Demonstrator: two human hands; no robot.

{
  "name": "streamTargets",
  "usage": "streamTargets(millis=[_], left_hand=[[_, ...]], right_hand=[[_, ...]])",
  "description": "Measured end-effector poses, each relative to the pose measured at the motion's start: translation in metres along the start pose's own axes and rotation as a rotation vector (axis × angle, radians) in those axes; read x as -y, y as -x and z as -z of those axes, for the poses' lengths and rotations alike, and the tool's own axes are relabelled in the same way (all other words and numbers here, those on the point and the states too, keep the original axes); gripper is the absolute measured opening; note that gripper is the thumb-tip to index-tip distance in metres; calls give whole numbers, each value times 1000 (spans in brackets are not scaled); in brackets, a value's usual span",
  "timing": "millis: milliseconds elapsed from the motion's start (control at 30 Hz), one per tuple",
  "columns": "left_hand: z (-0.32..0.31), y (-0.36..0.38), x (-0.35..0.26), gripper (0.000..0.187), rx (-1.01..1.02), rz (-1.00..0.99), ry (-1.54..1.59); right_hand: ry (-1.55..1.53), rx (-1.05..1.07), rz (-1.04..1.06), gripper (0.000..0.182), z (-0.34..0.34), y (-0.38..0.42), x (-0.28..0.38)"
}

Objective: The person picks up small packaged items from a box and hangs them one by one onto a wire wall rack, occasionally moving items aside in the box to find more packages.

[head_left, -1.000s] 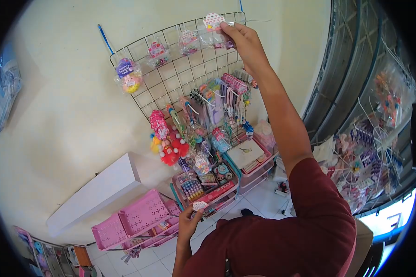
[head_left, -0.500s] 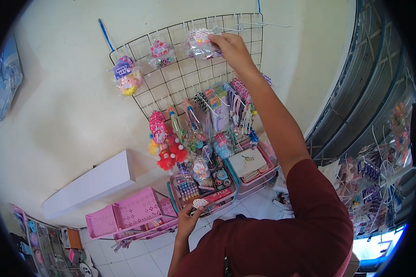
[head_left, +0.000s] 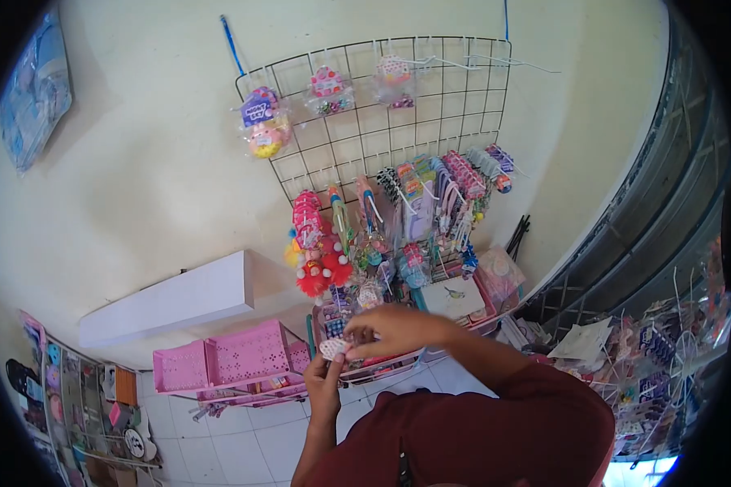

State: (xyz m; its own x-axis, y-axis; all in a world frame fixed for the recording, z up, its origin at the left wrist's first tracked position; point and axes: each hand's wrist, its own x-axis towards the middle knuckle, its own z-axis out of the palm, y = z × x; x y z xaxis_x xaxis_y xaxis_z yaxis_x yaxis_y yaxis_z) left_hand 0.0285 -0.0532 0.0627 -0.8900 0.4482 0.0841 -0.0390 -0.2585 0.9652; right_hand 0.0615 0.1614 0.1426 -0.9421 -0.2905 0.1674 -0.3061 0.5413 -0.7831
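Below the wire grid (head_left: 398,114) on the wall, both my hands meet over the pink basket (head_left: 365,369) of small goods. Left hand (head_left: 326,375): fingers pinched on a small white dotted packet (head_left: 333,349), held upright just in front of the basket rim. Right hand (head_left: 386,329): fingers curled, tips touching the packet's top edge from the right. Three bagged items hang along the grid's top row; the pink-topped bag (head_left: 393,79) sits rightmost. Pink crates (head_left: 227,365) stand to the left, near the white shelf (head_left: 170,299).

Wire grid (head_left: 430,122) with hung packets (head_left: 329,88)
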Motion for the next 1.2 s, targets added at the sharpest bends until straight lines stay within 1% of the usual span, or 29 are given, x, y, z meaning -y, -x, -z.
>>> streamTargets(millis=[33,100,133,167,233,300,367,433,500,600,633,700,833,933,1033,1100,1133,1200], left_hand=[[-2,-4,-1,18,-32,-45,24],[-5,-11,-11,18,-36,-81,22],[-5,-13,-15,17,-31,-114,20],[-4,-15,-17,21,-19,-108,12],[-4,-13,-15,24,-17,-135,-2],[-9,-15,-21,34,-6,-180,-16],[-5,-13,-14,35,-9,-168,1],[-1,-10,-6,36,-15,-150,17],[2,-8,-2,34,-22,-116,50],[3,-5,0,30,-26,-105,69],[4,-4,0,30,-27,-108,72],[6,-1,2,27,-31,-83,64],[18,4,10,23,-23,-39,64],[23,7,13,21,-41,8,53],[25,7,19,20,-44,3,67],[24,8,24,21,-43,-17,44],[23,8,26,21,-45,-16,44],[24,10,27,21,-25,2,7]], right_hand=[[-3,7,4,32,-12,-3,5],[-87,-173,-46,27,-26,-8,17],[-87,-168,-49,27,-26,-10,19],[-53,-232,4,25,-24,-12,21],[6,-358,99,21,-13,-18,19],[-51,-422,81,20,26,-27,25],[-121,-645,96,24,75,-41,47],[-203,-1044,357,36,116,-70,74],[-159,-1073,394,38,154,-83,98],[-128,-1097,407,41,174,-101,106],[-125,-1095,410,41,177,-107,103],[-60,-1182,429,43,178,-115,95],[-58,-1223,443,44,180,-118,99],[9,-1242,404,41,188,-119,100],[43,-1262,431,39,191,-127,86],[135,-1294,324,40,192,-136,73],[134,-1292,323,40,197,-146,63],[272,-1329,247,41,204,-160,47]])
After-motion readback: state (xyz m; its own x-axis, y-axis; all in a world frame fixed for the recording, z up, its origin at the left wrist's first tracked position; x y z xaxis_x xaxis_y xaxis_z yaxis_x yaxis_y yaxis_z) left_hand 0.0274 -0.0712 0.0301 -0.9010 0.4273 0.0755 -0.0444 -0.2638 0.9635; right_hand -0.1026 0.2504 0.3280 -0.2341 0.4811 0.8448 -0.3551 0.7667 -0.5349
